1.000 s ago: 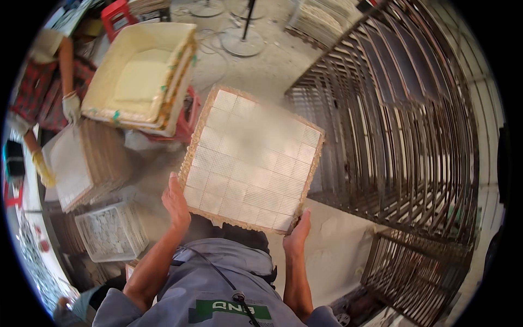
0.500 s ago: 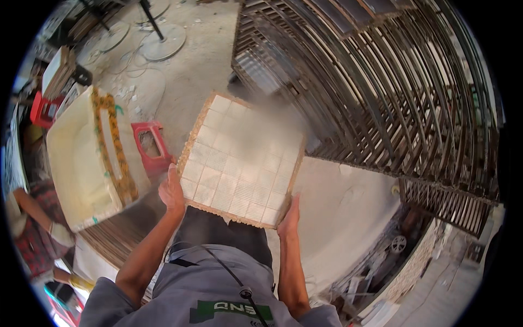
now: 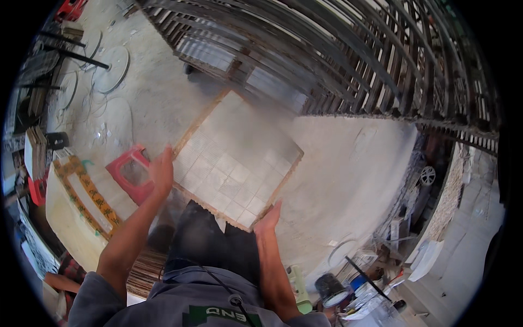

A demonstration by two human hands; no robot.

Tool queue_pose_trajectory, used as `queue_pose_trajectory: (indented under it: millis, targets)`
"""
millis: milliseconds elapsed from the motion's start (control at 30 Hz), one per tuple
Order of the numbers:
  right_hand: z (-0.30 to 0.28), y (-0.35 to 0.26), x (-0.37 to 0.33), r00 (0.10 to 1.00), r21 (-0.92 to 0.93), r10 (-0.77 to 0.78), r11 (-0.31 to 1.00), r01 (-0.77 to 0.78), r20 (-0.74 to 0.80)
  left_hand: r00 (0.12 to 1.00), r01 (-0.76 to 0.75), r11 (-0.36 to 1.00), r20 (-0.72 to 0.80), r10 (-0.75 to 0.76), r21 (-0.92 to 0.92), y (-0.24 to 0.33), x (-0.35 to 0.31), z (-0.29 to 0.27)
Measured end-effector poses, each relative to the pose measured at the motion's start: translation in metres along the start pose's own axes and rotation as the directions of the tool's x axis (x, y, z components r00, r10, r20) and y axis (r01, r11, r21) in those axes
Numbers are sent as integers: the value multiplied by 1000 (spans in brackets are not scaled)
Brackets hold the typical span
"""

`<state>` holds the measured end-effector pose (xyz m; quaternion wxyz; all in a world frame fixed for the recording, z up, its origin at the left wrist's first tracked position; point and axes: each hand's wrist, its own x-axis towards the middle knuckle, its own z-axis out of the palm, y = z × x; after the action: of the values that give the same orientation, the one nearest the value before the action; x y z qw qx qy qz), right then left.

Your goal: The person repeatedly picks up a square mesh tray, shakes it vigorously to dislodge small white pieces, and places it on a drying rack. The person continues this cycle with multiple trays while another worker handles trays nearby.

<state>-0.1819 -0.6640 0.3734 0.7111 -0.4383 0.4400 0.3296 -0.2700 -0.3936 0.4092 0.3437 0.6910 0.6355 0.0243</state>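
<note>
A square board (image 3: 215, 177) with a brown, rough edge lies level between my hands, in front of my waist. Pale square tiles cover its face in rows; a blurred patch in the picture dims its upper part. My left hand (image 3: 162, 171) is closed on the board's left edge, its fingers partly hidden below. At the near right corner, my right hand (image 3: 267, 219) grips the edge with the thumb along the side. Beyond the board rises a tall slatted rack (image 3: 359, 71), and some of its lower slots hold pale sheets or boards.
A red plastic stool (image 3: 139, 194) stands beside my left hand. Left of it is a cream tub (image 3: 68, 212) with yellow tape, near a stack of thin boards (image 3: 146, 275). Another person's arm (image 3: 62, 282) shows lower left. A dark bucket (image 3: 328, 286) and clutter lie lower right.
My view has turned: the rack sits higher in it, and the stool and tub have slid left and down. The board has turned somewhat clockwise in the picture, still held by both hands.
</note>
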Motion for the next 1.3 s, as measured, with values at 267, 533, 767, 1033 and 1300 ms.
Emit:
queue_pose_trajectory:
  millis: [267,533,767,1033,1300]
  targets:
    - [1,48,72,984,317,-105,937,146,-141,937,-251,961,279,211,116,66,97,109]
    - [26,73,154,969,493,-116,844,212,-219,546,-837,468,379,747,283,81,194,233]
    - [74,73,193,960,565,-189,778,274,-207,228,-942,90,422,877,322,112,258,289]
    - [123,67,220,928,575,-269,729,370,-256,-53,-947,-124,238,970,296,139,313,329]
    - [134,64,224,920,610,-301,689,392,-251,561,-656,687,406,721,-313,147,283,289]
